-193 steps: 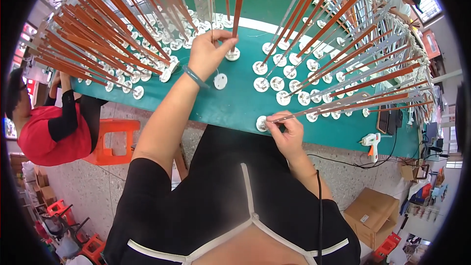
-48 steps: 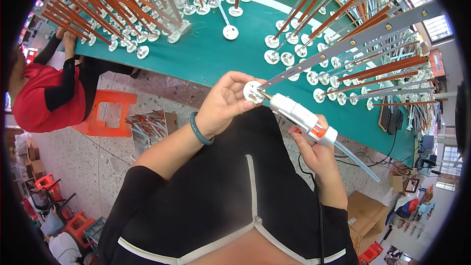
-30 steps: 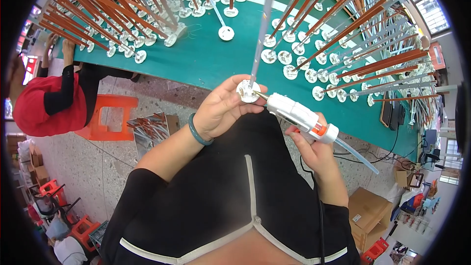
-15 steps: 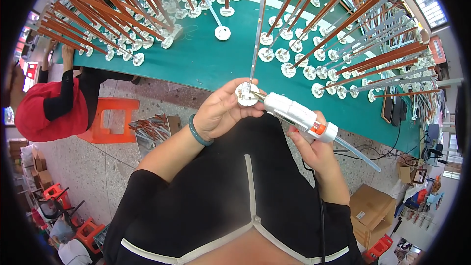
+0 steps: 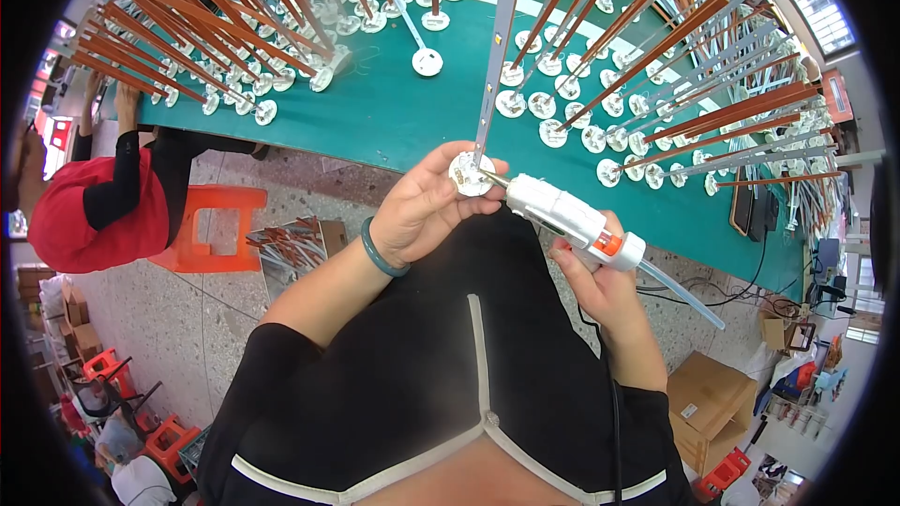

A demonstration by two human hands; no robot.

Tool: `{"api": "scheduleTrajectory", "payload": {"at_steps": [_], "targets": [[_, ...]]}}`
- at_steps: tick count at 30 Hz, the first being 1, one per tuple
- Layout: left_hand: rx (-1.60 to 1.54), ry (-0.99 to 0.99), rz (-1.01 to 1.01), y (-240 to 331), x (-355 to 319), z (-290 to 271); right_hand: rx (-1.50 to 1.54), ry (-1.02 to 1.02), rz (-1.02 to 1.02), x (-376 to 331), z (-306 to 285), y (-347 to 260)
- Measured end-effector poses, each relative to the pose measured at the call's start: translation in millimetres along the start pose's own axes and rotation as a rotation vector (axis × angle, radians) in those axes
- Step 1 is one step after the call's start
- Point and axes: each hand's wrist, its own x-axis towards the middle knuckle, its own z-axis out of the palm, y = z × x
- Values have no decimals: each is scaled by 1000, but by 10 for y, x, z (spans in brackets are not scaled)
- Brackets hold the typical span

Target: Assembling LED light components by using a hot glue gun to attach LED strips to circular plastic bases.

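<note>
Between the fingers of my left hand (image 5: 412, 211) is a round white base (image 5: 466, 178), its face turned up. A long thin LED strip (image 5: 498, 47) rises from that base and leans away over the table. My right hand (image 5: 600, 286) grips a white glue gun (image 5: 562, 214) with an orange switch. The gun's metal nozzle touches or nearly touches the base beside the foot of the strip. Out of the gun's rear end sticks a translucent glue stick (image 5: 689, 298). My right fingers are partly hidden beneath the gun.
Many strips on round white bases stand on the green table (image 5: 375, 112), crowding its left and right sides. One single strip's base (image 5: 427, 62) stands near the middle. A co-worker in red (image 5: 94, 211) sits at the left by an orange stool (image 5: 216, 225). A cardboard box (image 5: 712, 403) lies lower right.
The LED strip has tilted, its upper end now appearing wider and closer. The base has turned slightly in my left hand. The glue gun stays almost where it was.
</note>
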Motion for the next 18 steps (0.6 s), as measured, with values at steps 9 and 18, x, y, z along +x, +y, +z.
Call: {"api": "scheduleTrajectory", "payload": {"at_steps": [9,18], "targets": [[34,43,15,3,17,-6,-1,0,-7,20,15,17],[13,46,-3,67,30,-17,68,-17,46,58,8,69]]}}
